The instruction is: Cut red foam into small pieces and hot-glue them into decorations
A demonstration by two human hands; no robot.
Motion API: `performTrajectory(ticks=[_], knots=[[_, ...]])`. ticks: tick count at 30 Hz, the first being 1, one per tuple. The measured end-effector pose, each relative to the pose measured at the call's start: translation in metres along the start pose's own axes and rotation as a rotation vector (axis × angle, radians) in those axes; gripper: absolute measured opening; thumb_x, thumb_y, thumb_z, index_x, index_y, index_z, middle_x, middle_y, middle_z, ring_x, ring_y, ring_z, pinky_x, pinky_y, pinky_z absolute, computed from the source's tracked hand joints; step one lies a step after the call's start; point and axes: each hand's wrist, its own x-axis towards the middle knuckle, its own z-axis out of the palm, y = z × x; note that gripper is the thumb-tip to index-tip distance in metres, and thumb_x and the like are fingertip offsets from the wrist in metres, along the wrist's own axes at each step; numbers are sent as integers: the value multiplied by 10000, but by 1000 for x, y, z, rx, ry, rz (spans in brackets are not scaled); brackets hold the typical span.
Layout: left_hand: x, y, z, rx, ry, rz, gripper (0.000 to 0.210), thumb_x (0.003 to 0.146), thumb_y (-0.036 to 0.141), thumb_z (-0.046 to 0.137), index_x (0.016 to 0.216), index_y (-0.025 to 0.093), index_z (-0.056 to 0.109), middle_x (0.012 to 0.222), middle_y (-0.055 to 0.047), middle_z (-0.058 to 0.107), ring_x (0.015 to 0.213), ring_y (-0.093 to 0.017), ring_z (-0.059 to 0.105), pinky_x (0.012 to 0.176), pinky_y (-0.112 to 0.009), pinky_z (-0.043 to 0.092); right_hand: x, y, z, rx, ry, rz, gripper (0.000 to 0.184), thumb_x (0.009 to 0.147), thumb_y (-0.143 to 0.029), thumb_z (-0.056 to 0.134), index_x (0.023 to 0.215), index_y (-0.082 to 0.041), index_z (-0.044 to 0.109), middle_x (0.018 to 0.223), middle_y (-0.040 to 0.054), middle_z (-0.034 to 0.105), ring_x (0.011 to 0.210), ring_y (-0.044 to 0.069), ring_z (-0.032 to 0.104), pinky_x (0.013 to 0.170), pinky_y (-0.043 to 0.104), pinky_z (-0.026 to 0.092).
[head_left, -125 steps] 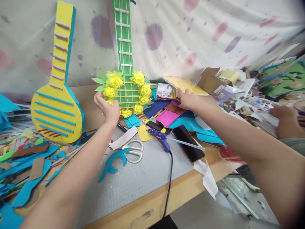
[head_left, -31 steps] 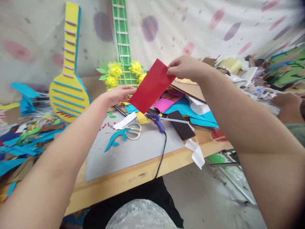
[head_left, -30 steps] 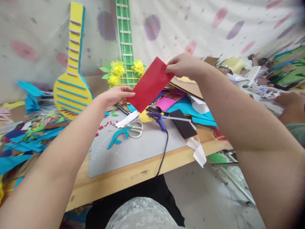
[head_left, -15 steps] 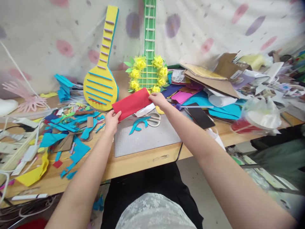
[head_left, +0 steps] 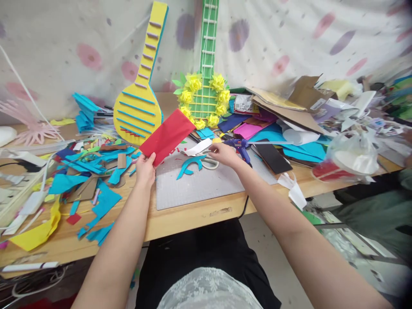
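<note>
My left hand [head_left: 146, 169] is closed on the lower left corner of a folded piece of red felt [head_left: 168, 136], thumb on top, and holds it tilted above the mat. My right hand [head_left: 223, 153] is just over the scissors [head_left: 211, 164], fingers bent and slightly apart, with nothing visibly gripped. Its fingertips partly cover the scissors and are close to a white strip [head_left: 198, 148]. A curved blue felt cutout [head_left: 189, 165] lies beside the scissors on the grey cutting mat [head_left: 193, 193].
Behind stand a yellow lute-shaped model [head_left: 138, 111] and a green one [head_left: 206, 94] ringed with yellow flowers. Blue scraps [head_left: 106, 201] cover the left side. On the right are a glue gun [head_left: 240, 148], a black phone [head_left: 273, 156] and a bagged cup [head_left: 347, 159].
My right hand has let go of the red felt and moved down and right to the scissors. The left hand keeps the felt, now tilted more steeply. The view has shifted slightly.
</note>
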Motion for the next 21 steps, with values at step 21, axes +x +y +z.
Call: performTrajectory(ticks=[21], knots=[[-4,21,-7,-10,-26,244,205,606,67,597,639,204,448,819,33,601,921,-102,591,825,-229,470,1,13,-42,-102,-170,183,214,654,-278,575,835,-164,584,809,36,644,688,141,562,549,224,361]])
